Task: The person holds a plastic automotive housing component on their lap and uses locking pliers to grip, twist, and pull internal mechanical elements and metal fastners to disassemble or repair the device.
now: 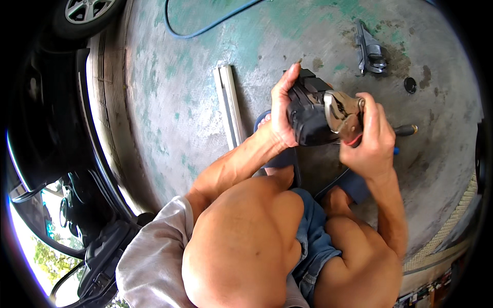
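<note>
My left hand (281,110) grips a bulky black plastic part (310,120) from its left side, thumb up along the edge. It is held up off the floor, above my feet. My right hand (372,141) is closed around a metal pliers-like tool (343,114) with a bit of red grip showing. The tool's silvery head lies against the right side of the black part; what its jaws hold, if anything, is hidden. Beyond my right hand, a screwdriver-like dark handle (406,130) sticks out, and a small blue end (396,151) shows beside the wrist.
A long pale metal strip (228,105) lies on the stained concrete floor at left. Farther right are a grey bracket-like part (368,51) and a round black cap (410,85). A blue hose (215,24) curves at the top. A dark car (51,118) stands along the left.
</note>
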Motion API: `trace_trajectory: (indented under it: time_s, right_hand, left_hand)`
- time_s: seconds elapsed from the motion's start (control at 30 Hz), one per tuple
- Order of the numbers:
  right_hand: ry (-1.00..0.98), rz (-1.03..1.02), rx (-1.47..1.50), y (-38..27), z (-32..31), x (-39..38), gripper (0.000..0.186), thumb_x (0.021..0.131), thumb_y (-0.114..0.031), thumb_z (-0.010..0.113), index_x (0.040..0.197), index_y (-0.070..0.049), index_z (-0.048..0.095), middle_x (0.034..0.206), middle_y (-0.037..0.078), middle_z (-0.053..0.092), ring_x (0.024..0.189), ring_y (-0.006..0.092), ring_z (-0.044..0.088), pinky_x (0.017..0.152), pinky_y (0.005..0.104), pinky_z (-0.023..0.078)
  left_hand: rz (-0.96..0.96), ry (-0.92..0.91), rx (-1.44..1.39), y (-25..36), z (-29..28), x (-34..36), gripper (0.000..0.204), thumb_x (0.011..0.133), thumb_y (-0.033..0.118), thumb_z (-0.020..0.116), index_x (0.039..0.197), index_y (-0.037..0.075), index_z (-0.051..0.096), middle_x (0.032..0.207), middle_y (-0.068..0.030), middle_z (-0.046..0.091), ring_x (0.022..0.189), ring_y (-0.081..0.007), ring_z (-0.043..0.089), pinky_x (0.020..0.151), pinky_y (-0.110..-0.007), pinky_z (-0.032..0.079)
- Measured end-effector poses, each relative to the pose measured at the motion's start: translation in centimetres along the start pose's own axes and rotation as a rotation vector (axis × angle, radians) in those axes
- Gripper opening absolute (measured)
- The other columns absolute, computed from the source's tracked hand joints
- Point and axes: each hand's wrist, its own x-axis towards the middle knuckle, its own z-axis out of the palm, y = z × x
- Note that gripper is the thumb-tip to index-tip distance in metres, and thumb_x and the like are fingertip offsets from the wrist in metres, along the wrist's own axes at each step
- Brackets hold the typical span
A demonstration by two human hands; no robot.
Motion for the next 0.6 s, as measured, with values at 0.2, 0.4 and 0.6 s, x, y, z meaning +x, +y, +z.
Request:
trace_trajectory:
  time_s: [0.2,0.4,0.6]
  right_hand:
    - [-0.046,0.083,-0.024,0.5,0.2,-0.9,0.069,0.068,0.010,0.067,0.135,0.005,0.050,0.106,0.022,0.062,0.092,0.0413,0.066,0.082,0.0417,0.054]
    - [-0.148,0.173,0.107,1.0,0.4,-0.8,0.075,0.066,0.005,0.070,0.137,0.003,0.048,0.108,0.022,0.060,0.098,0.0423,0.063,0.088,0.0459,0.051]
    - [-0.133,0.289,0.079,-0.5,-0.2,-2.0,0.068,0.072,0.000,0.068,0.137,0.004,0.048,0.114,0.023,0.057,0.095,0.0413,0.061,0.085,0.0443,0.050]
  left_hand:
    - [-0.034,-0.025,-0.074,0.2,0.1,0.5,0.072,0.090,0.068,0.060,0.107,-0.002,0.068,0.113,-0.0227,0.072,0.105,-0.0383,0.070,0.099,-0.057,0.053]
    - [0.125,0.109,0.063,-0.8,1.1,-0.2,0.059,0.095,0.060,0.058,0.104,0.004,0.071,0.108,-0.0161,0.075,0.099,-0.0324,0.072,0.096,-0.052,0.055]
    - [0.191,0.073,0.097,-0.4,1.8,1.0,0.053,0.094,0.055,0.061,0.101,0.003,0.071,0.099,-0.0152,0.076,0.088,-0.0311,0.074,0.090,-0.047,0.058]
